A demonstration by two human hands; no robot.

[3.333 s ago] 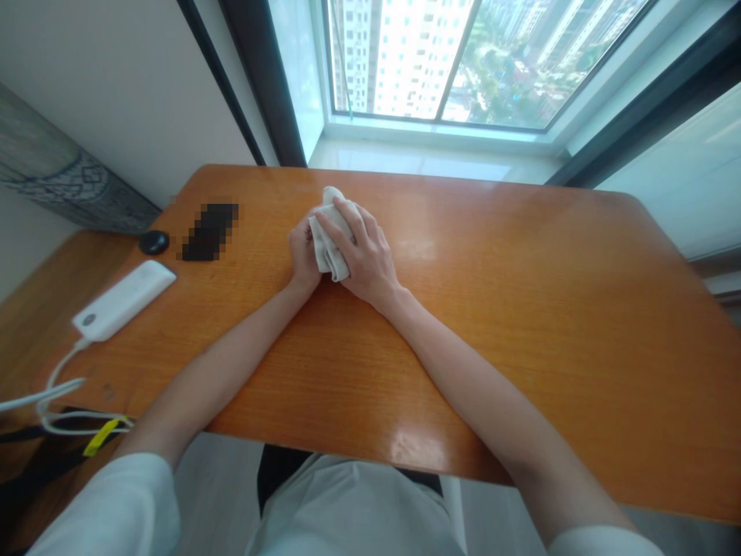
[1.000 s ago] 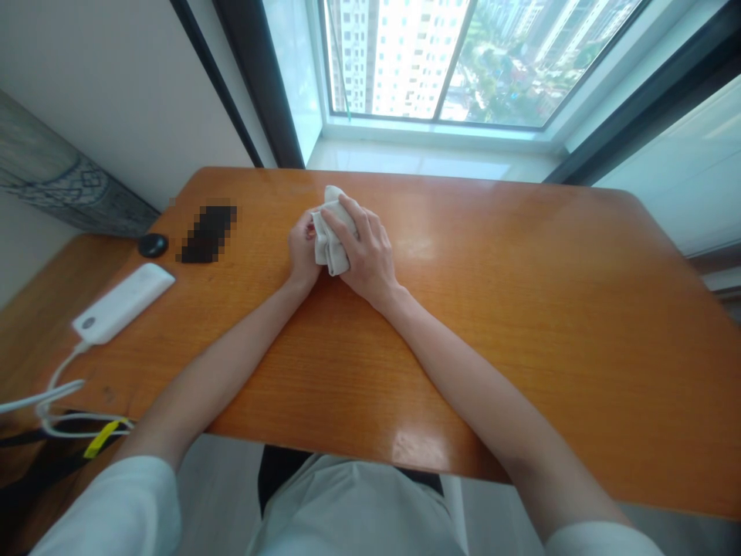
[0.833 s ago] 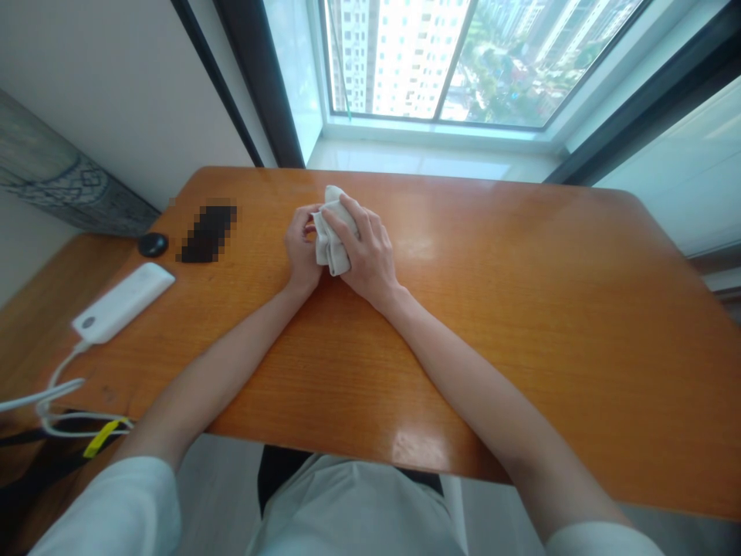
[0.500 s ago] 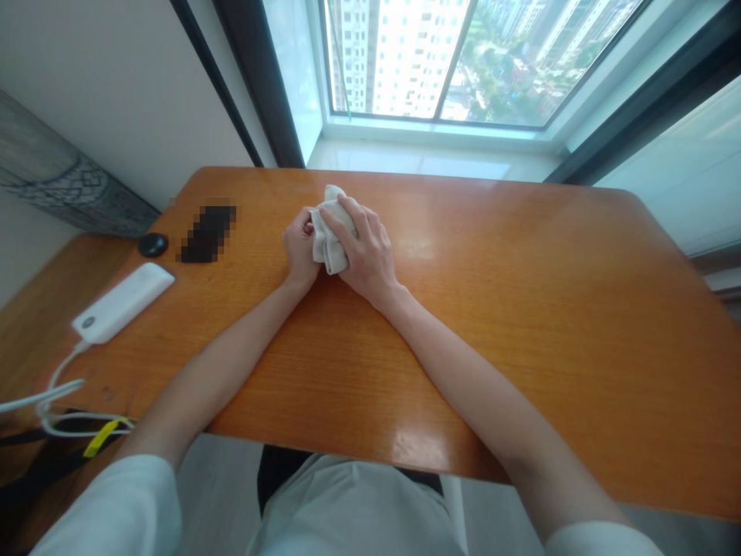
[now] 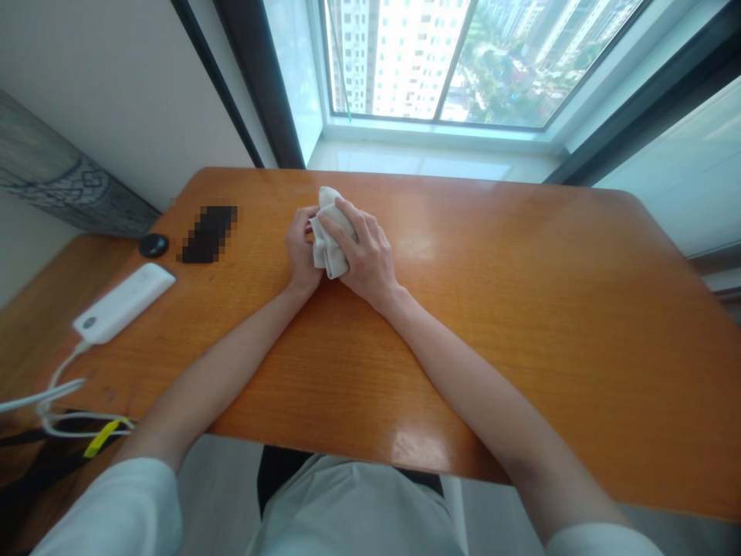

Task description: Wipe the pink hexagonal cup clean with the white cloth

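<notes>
In the head view, the only one, the work looks under way and unfinished. The off-white, creased fabric cloth [image 5: 331, 255] is already gathered into a compact, layered bundle, held between the two bare hands just above or on the glossy orange-brown wooden tabletop [image 5: 521, 309], toward its far edge and left of its middle. The right hand [image 5: 369, 257] lies over the cloth from the right, its fingers bent and slightly spread, closed onto the upper layers. The left hand [image 5: 301, 247] is curled at the cloth's left side, with a small gap showing near its thumb (whether those fingers actually pinch the fabric, one cannot tell). What remains, judging by this moment, is at least letting go of the cloth, since both hands are on it and it is not laid down by itself.

Much is hidden. The right hand covers part of the cloth, the left fingertips disappear behind it, and anything wrapped inside cannot be made out; nor is it clear whether the bundle's underside touches the wood. Well to the left, a dark oblong patch [image 5: 207, 234] is pixelated beyond recognition, beside a small round black object [image 5: 153, 245]. The white cable [image 5: 54, 378] runs out of the picture at the left edge.
</notes>
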